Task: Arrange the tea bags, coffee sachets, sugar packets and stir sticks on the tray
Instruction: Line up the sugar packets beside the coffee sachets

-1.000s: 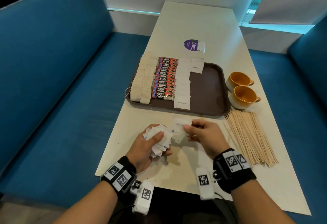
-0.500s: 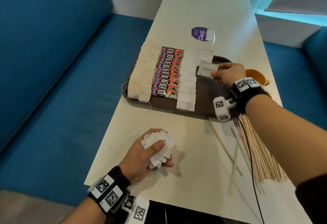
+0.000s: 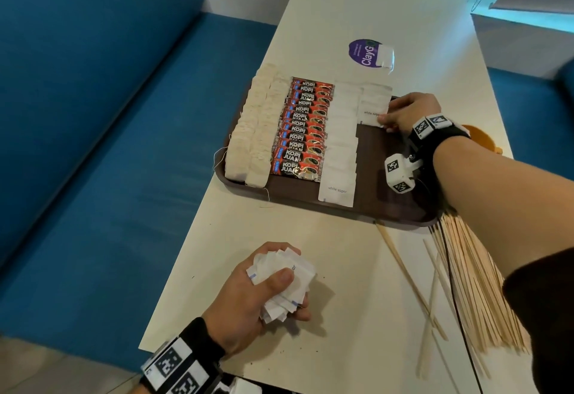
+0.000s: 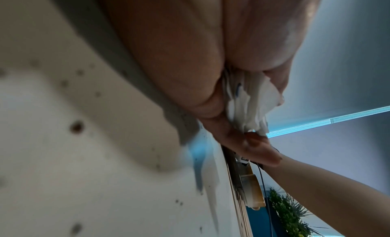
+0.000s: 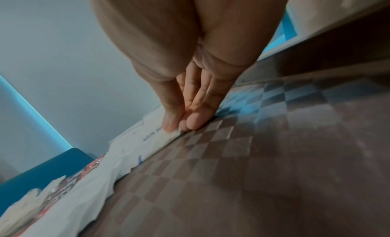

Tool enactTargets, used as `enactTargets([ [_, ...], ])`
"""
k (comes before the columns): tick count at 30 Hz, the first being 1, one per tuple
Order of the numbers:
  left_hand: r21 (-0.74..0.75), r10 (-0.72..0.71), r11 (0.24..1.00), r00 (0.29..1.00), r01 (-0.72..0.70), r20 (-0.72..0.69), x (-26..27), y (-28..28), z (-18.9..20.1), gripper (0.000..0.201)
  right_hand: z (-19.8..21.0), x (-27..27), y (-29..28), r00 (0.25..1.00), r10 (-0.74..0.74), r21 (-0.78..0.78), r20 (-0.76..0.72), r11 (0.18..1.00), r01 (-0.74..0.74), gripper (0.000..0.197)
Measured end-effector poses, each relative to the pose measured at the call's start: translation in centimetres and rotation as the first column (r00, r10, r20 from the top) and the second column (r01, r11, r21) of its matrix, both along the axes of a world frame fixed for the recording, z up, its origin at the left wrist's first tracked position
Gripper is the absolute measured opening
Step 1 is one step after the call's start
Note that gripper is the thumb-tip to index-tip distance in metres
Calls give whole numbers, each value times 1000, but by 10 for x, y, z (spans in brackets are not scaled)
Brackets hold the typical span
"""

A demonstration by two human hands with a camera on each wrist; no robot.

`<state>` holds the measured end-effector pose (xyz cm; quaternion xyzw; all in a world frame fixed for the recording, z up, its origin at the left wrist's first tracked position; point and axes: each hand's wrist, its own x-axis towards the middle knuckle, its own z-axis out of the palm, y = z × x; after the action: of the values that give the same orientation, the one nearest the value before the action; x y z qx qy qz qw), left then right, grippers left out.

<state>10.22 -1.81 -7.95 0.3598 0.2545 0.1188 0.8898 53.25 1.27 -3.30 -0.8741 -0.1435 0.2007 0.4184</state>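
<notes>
**Inspector:** Nearest the person, the left hand (image 3: 257, 294) rests on the table (image 3: 351, 316), fingers and thumb curled tight round a crumpled bundle of sugar packets (image 3: 284, 281). To its right lies the heap of stir sticks (image 3: 472, 281), off the tray, with a few strays crossing the bare tabletop.

**Supervisor:** And on the tray?

**Inspector:** The brown tray (image 3: 391, 207) holds, from its left edge, two rows of tea bags (image 3: 251, 132), one row of coffee sachets (image 3: 302, 132) and one full row of sugar packets. A second sugar row is started at the far end. There the right hand (image 3: 407, 112) has its fingertips (image 5: 185, 122) pressed together on the corner of a white sugar packet (image 3: 371, 115), which lies flat on the tray floor.

**Supervisor:** Risks?

**Inspector:** Three, in my judgement. Lifting the fingers carelessly may drag the light packet askew or ruffle the neighbouring row. The right forearm crosses low over the sticks, so pulling back could scatter them further. The left bundle is loosely fanned, and a slackened grip would spill packets.

**Supervisor:** Beyond the tray?

**Inspector:** A purple sticker (image 3: 365, 51) on the table, and an orange cup (image 3: 483, 138) mostly hidden behind the right wrist.
</notes>
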Motion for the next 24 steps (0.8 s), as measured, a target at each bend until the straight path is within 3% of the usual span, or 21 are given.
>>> enactTargets([
  [8,24,7,1000,1000,-7,-5,0,1,-1,51,5,0,5,999,-39,-57,-11,998,38,38],
  [13,-7,18,1000,999,-18,29,1,2,1,61,25,-24,-5,992,-65,-38,105,997,69,28],
  [18,-76,23,997,998,-19,51,-1,5,1,69,62,-106,-42,911,278,-70,306,961,-269,9],
  [21,-77,1,997,993,8,116,-3,6,-2,66,73,-173,-77,849,456,-43,268,886,-462,4],
  [24,-49,-6,999,988,14,157,-2,4,0,57,57,-224,-109,835,519,58,182,842,-536,6],
])
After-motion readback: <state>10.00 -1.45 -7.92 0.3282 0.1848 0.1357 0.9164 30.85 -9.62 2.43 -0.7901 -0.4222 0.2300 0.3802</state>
